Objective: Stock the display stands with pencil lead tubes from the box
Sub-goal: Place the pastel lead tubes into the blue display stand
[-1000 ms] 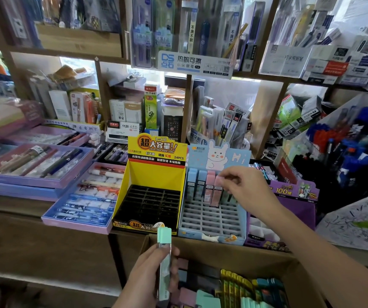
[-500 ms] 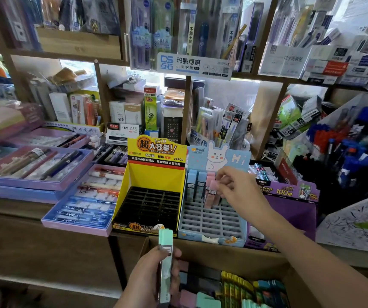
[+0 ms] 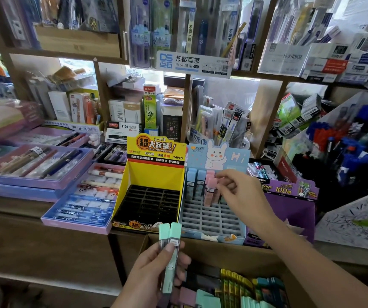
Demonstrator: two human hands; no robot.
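nearest, the cardboard box (image 3: 203, 247) is seen open below the counter (image 3: 12, 205), with many loose tubes (image 3: 234, 290) in pink, yellow, mint and teal lying inside. just above it, two mint tubes (image 3: 169, 272) are gripped upright in the left hand (image 3: 154, 272), with the thumb pressed across them and the fingers curled behind. further on, two stands are set side by side on the counter. the black grid of the yellow stand (image 3: 154, 174) is not filled at all. in the blue rabbit stand (image 3: 209, 218) only the back row is begun: two blue tubes (image 3: 195, 181) and a few pink ones are stood there. a pink tube (image 3: 216, 192) is pinched between the curled fingers and thumb of the right hand (image 3: 241, 192), apparently being seated in its slot. every row in front is unfilled. the task is judged barely started, with most slots and most of the box to go. behind, crowded stationery shelves (image 3: 45, 53) are seen.
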